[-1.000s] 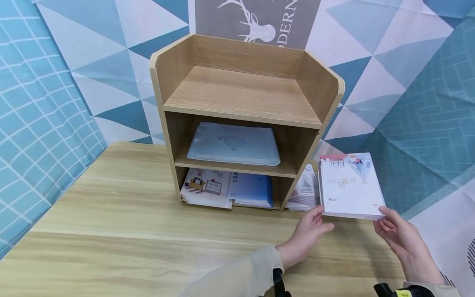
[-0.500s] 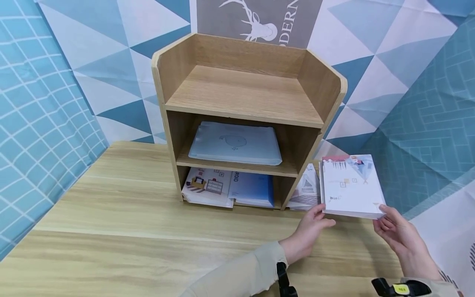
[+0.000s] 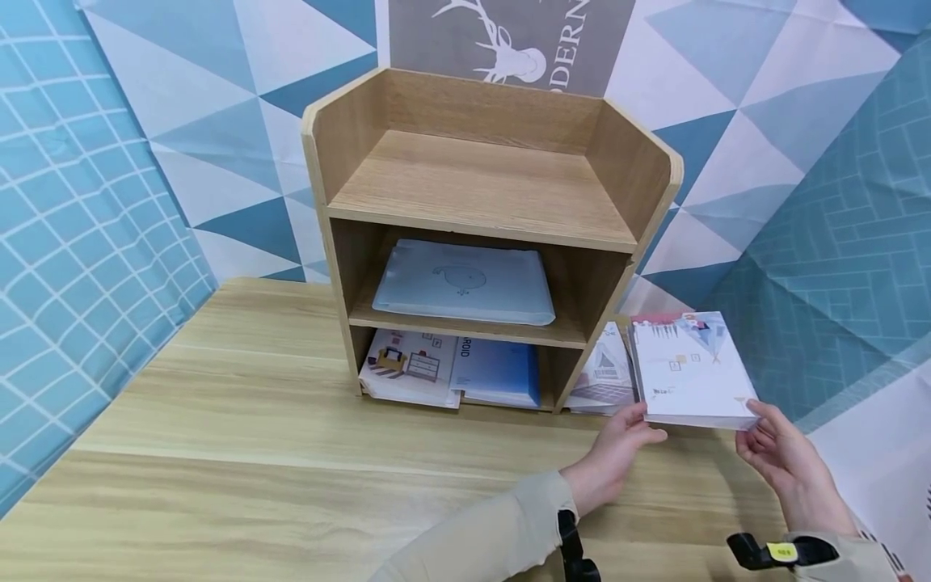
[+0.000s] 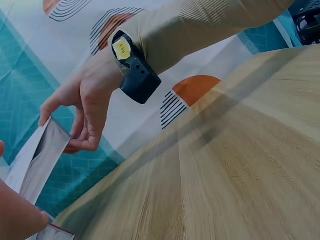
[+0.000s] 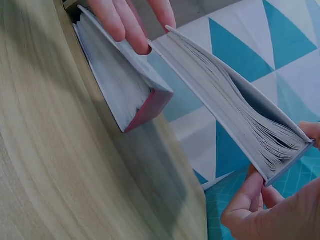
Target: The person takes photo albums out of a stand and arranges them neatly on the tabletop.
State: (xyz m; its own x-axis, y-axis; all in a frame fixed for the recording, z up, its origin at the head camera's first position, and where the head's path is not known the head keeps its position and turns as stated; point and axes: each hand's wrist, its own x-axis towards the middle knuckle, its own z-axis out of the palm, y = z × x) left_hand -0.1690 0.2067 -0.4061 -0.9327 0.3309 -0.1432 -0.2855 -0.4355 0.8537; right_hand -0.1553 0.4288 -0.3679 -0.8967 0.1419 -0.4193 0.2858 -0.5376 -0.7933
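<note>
A white hardcover book [image 3: 698, 372] with a pastel illustration is held above the table at the right. My right hand [image 3: 785, 461] pinches its near right corner, thumb on the cover and fingers beneath. At the near left corner, my left hand [image 3: 611, 457] holds the book's end with its fingertips, the thumb pointing away. In the right wrist view the held book's pages [image 5: 225, 95] fan slightly between the covers, and the left fingers [image 5: 162, 12] lie on either side of its end. Close below is another book [image 5: 120, 75] with a red spine.
A wooden shelf unit [image 3: 494, 182] stands against the patterned wall. A light blue folder-like item [image 3: 465, 283] lies on its middle shelf. An illustrated white book [image 3: 414, 368] and a blue book [image 3: 498, 372] fill the bottom one. The wooden table [image 3: 254, 477] extends left.
The held book has come down slightly and shifted a little to the right, its left end nearer the book beside the shelf. Both hands stay on it, and the left moves right with it.
</note>
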